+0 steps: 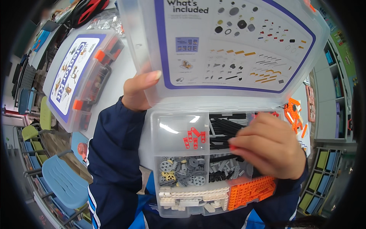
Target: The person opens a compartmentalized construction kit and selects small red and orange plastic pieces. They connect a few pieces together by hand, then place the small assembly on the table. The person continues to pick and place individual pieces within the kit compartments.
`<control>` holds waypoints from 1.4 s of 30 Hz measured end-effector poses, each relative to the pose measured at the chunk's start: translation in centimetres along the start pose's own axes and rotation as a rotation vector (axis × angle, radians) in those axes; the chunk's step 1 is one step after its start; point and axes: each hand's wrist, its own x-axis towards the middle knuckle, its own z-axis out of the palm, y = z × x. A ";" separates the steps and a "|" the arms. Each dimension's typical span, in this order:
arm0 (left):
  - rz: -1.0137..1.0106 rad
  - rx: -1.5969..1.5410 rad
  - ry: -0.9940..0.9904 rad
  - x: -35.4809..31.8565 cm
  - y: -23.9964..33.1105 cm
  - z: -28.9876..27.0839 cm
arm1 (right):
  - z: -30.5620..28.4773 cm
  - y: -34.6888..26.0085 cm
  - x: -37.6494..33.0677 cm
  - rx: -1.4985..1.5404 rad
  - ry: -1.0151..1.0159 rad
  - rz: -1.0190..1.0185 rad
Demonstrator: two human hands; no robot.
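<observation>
An open clear plastic parts case point(154, 131) sits in front of me. My left hand point(138, 91) grips the left edge of its raised lid point(146, 49), thumb in front, other fingers mostly hidden. Over the right-hand compartments, my right hand point(272, 147) pinches a small red building piece point(231, 145), largely covered by the fingertips. Several red pieces point(195, 131) lie in the upper left compartment. Below them are grey gears point(166, 166). Black rods point(223, 128) fill the upper middle. White beams point(190, 192) and orange bricks point(249, 192) line the nearest compartment.
A second, closed case point(78, 76) stands on the white table at left. Loose orange pieces point(293, 112) lie to the right of the open case. Blue chairs point(63, 177) stand at lower left, and shelves point(329, 80) line the right side.
</observation>
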 end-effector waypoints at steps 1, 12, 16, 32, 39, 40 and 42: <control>-0.013 0.013 0.002 0.1 0.1 0.3 | 1.2 -0.2 0.8 0.023 0.020 -0.034; -0.002 0.015 0.042 0.0 -0.1 0.6 | 0.1 -0.3 1.1 0.001 0.085 0.003; -0.012 -0.002 0.023 0.2 -0.2 0.0 | -2.7 -0.1 -0.9 -0.098 0.253 0.141; 0.012 0.057 0.093 -0.8 -0.6 -1.9 | -4.4 2.1 -2.9 -0.139 0.443 0.332; 0.032 0.081 0.123 -0.7 -0.6 -1.6 | -3.3 3.5 -0.8 -0.304 0.356 0.362; 0.039 0.078 0.119 -0.7 -0.6 -1.5 | -3.2 3.5 -0.6 -0.311 0.363 0.362; 0.046 0.072 0.114 -0.7 -0.7 -1.4 | -3.0 3.5 -0.2 -0.328 0.375 0.364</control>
